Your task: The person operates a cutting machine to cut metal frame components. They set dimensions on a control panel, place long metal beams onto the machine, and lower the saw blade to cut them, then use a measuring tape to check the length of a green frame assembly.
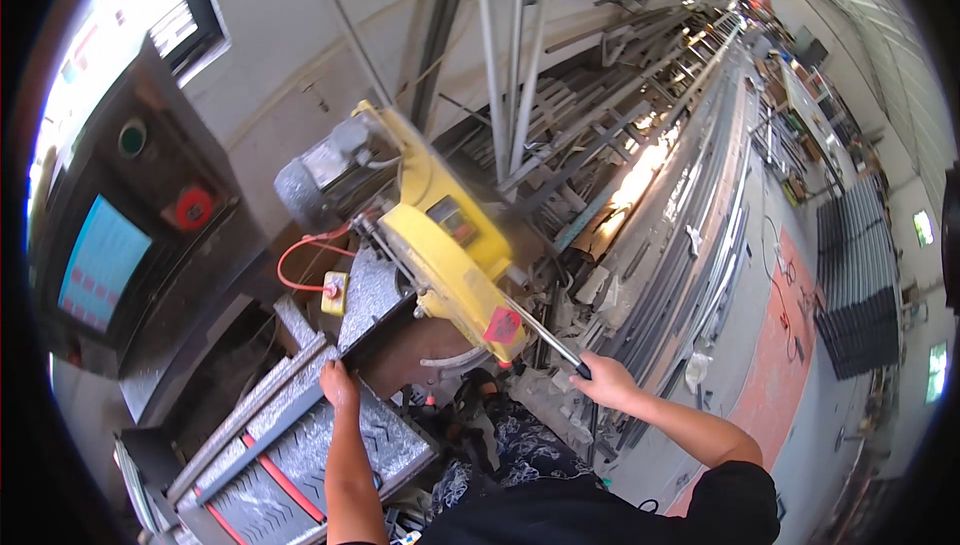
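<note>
A yellow cut-off saw (425,195) with a grey motor (308,180) stands in front of me. My right hand (607,383) is wrapped round the black grip of its metal lever handle (545,330), out to the right of the saw. My left hand (339,383) closes on a long grey metal bar (270,432), just left of the saw head. The bar lies across a metal work table (395,435) with red strips. Under the yellow guard the blade is hidden, so I cannot tell whether it touches the bar.
A small yellow switch box (334,293) with a red cable sits behind the bar. At left stands a dark control cabinet (150,205) with a screen and a red button. Long metal profiles (690,275) lie piled along the right. Upright poles (505,65) lean against the wall.
</note>
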A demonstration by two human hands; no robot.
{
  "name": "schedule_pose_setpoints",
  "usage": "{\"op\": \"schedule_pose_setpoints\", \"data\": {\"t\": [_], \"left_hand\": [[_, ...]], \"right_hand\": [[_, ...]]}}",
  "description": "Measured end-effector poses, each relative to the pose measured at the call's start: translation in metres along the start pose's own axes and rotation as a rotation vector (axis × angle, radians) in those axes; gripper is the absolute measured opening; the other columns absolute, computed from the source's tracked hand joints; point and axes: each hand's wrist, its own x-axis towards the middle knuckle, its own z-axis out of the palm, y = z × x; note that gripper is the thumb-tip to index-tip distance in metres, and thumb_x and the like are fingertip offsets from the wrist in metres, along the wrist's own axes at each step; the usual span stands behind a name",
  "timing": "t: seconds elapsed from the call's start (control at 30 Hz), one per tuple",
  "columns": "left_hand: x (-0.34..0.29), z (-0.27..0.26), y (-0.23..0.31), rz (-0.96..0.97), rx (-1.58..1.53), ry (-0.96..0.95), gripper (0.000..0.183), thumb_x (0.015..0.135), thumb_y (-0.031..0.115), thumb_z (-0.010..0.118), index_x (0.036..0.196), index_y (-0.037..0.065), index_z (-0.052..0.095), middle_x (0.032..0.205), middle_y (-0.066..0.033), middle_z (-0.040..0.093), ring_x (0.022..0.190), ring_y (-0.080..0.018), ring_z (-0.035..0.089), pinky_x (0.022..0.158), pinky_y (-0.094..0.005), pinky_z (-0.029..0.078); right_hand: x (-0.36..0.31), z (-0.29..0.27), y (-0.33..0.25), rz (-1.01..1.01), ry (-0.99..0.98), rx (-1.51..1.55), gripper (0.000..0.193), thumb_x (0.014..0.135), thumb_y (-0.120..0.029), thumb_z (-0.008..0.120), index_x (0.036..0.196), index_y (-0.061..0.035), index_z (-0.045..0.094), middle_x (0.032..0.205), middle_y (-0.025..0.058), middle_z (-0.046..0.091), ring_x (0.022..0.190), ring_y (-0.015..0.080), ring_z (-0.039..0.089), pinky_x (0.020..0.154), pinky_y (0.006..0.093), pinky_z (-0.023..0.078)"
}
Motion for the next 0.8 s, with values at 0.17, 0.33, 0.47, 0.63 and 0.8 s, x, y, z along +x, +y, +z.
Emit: {"op": "schedule_pose_setpoints", "data": {"t": [0.17, 0.33, 0.47, 0.63, 0.8], "left_hand": [[0.004, 0.003, 0.003, 0.008, 0.004, -0.004, 0.028, 0.062, 0.015, 0.075, 0.077, 0.0, 0.057, 0.088, -0.0176, 0.056, 0.087, -0.0379, 0.053, 0.076, -0.0454, 0.044], [0.004, 0.011, -0.009, 0.08, 0.02, 0.062, 0.029, 0.062, 0.015, 0.075, 0.079, -0.001, 0.057, 0.088, -0.0187, 0.056, 0.087, -0.0385, 0.054, 0.076, -0.0456, 0.045], [0.003, 0.004, -0.002, 0.048, 0.05, -0.003, 0.029, 0.065, 0.014, 0.074, 0.085, -0.002, 0.059, 0.092, -0.0186, 0.057, 0.09, -0.0373, 0.054, 0.078, -0.0436, 0.045], [0.004, -0.006, 0.006, 0.069, 0.014, -0.011, 0.027, 0.064, 0.011, 0.073, 0.082, -0.004, 0.059, 0.091, -0.0212, 0.057, 0.087, -0.04, 0.054, 0.077, -0.0463, 0.045], [0.006, -0.003, 0.002, 0.068, 0.033, 0.004, 0.029, 0.064, 0.011, 0.073, 0.084, -0.004, 0.06, 0.091, -0.0208, 0.057, 0.087, -0.0398, 0.055, 0.077, -0.0462, 0.045]], "right_hand": [[0.005, 0.019, 0.018, -0.017, 0.063, 0.023, 0.028, 0.08, -0.027, 0.065, 0.089, -0.004, 0.052, 0.073, 0.018, 0.059, 0.074, 0.0396, 0.059, 0.065, 0.0475, 0.046], [0.008, 0.026, 0.023, -0.006, 0.074, 0.012, 0.026, 0.081, -0.026, 0.063, 0.09, -0.0046, 0.051, 0.077, 0.0181, 0.059, 0.075, 0.0387, 0.059, 0.065, 0.0482, 0.045], [0.013, 0.046, 0.039, -0.044, 0.124, 0.004, 0.024, 0.081, -0.026, 0.061, 0.089, -0.0065, 0.051, 0.071, 0.0168, 0.06, 0.069, 0.0382, 0.06, 0.06, 0.0495, 0.046], [0.018, 0.061, 0.051, -0.07, 0.138, -0.001, 0.023, 0.083, -0.026, 0.059, 0.092, -0.0077, 0.05, 0.072, 0.0158, 0.061, 0.068, 0.0376, 0.06, 0.059, 0.0501, 0.046], [0.017, 0.058, 0.04, -0.008, 0.115, 0.021, 0.023, 0.083, -0.026, 0.06, 0.095, -0.0084, 0.05, 0.073, 0.0156, 0.061, 0.068, 0.0373, 0.061, 0.059, 0.05, 0.046]]}}
